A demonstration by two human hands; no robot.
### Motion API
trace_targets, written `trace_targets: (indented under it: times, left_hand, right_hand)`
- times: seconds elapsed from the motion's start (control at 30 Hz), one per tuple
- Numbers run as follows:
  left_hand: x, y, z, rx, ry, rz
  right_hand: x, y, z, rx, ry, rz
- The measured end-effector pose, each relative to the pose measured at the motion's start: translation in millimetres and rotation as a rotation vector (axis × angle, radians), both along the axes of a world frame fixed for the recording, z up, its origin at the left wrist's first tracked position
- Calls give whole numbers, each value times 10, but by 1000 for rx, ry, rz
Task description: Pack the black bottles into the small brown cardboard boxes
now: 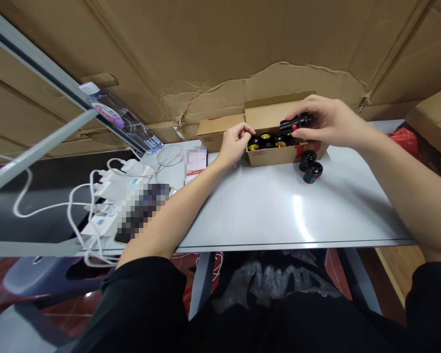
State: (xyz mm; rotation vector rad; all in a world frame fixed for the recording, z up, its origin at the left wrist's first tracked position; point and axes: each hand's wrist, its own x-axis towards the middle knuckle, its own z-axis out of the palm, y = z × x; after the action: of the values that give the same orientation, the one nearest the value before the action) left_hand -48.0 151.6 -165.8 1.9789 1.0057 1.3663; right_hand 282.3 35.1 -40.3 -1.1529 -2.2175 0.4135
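Observation:
A small cardboard box (270,158) lies with its lid up near the back of the table. Rows of black cylindrical pieces (268,144), some with yellow threaded rings, fill it. My left hand (237,142) is closed at the box's left end, its fingers curled over the rim beside the pieces. Above the right part of the box, my right hand (325,119) grips a black cylinder with a red button (295,122), tilted nearly level. Two similar black pieces stand on the table in front of the box, a nearer one (313,173) and one behind it (308,160).
A white power strip (104,218) with plugs and looping cables lies left, beside a blurred phone-like object (142,213). A water bottle (122,120) leans behind the grey metal frame (39,152). Near the box is a printed card (195,164). A red bag (406,141) and a carton (435,117) are right.

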Motion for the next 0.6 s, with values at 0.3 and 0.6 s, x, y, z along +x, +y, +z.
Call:
trace_targets:
  times: [0.3,0.6]
  left_hand:
    - [4,-53,33,5,27,16]
    - [3,-40,10,13,36,40]
  right_hand:
    - [306,209,-139,-176,111,-194]
    - [372,296,-133,-156,96,-100]
